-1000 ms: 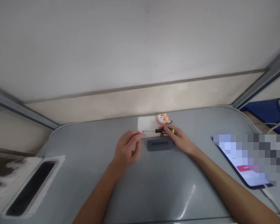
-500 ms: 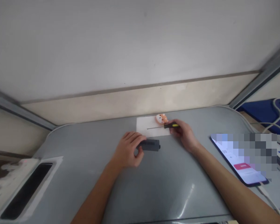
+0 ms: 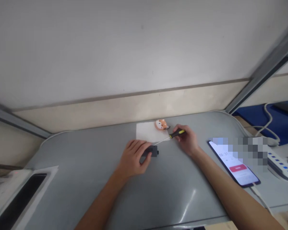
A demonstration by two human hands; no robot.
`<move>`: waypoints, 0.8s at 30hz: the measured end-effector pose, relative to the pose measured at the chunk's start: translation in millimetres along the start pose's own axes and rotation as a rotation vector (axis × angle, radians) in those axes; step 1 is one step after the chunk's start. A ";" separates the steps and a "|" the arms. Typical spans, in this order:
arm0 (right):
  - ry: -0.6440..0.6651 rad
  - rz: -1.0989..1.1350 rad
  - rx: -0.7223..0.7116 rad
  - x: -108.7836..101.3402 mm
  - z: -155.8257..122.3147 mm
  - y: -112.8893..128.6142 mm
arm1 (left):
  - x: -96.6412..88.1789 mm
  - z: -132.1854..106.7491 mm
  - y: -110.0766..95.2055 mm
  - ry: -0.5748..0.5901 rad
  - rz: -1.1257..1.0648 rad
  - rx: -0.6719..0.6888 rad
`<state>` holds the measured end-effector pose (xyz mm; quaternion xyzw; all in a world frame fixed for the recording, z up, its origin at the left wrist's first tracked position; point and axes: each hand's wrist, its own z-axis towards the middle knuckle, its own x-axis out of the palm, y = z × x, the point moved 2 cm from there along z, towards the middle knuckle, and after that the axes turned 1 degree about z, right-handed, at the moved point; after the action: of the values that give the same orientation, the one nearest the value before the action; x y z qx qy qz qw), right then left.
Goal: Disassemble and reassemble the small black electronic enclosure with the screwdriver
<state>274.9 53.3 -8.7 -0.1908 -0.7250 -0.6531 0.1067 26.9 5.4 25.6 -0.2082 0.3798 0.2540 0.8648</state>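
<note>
My left hand (image 3: 136, 158) is closed around the left part of a dark grey box-shaped device (image 3: 154, 151) with a row of slots and a small knob on its right end. The device rests on the grey tabletop, partly covered by my fingers. In my right hand (image 3: 187, 140) is a screwdriver (image 3: 176, 134) with a black and yellow handle. Its thin shaft slants down to the left, and the tip is at the device's upper edge; whether it touches is too small to tell. Behind them, an orange and white animal-faced item (image 3: 161, 124) sits on a white sheet (image 3: 145, 131).
On the right lies a lit phone (image 3: 237, 167) with a cable plugged in, beside a white power strip (image 3: 282, 164). A dark flat object (image 3: 20, 203) on a white backing lies at the left. A pale wall panel (image 3: 122, 110) borders the table's back.
The screwdriver has tilted, its tip moving from above the white sheet down to the device. My left fingers have closed further over the device. The whole view has shifted slightly right.
</note>
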 end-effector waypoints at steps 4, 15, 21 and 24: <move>0.015 -0.022 -0.003 0.4 0.8 -2.3 | -0.4 0.0 1.7 -0.014 0.009 -0.005; 0.005 0.003 -0.008 -1.4 0.6 -0.1 | 0.3 0.8 -2.1 -0.002 0.030 0.029; 0.026 -0.044 -0.031 -2.2 1.9 1.9 | 1.3 1.1 -1.0 0.011 0.047 0.027; 0.015 -0.066 -0.032 -3.1 1.9 2.5 | 1.2 1.8 -1.6 0.010 0.063 0.037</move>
<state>278.9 54.9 -8.0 -0.1635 -0.7195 -0.6693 0.0876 29.6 5.4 26.1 -0.1813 0.3950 0.2729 0.8583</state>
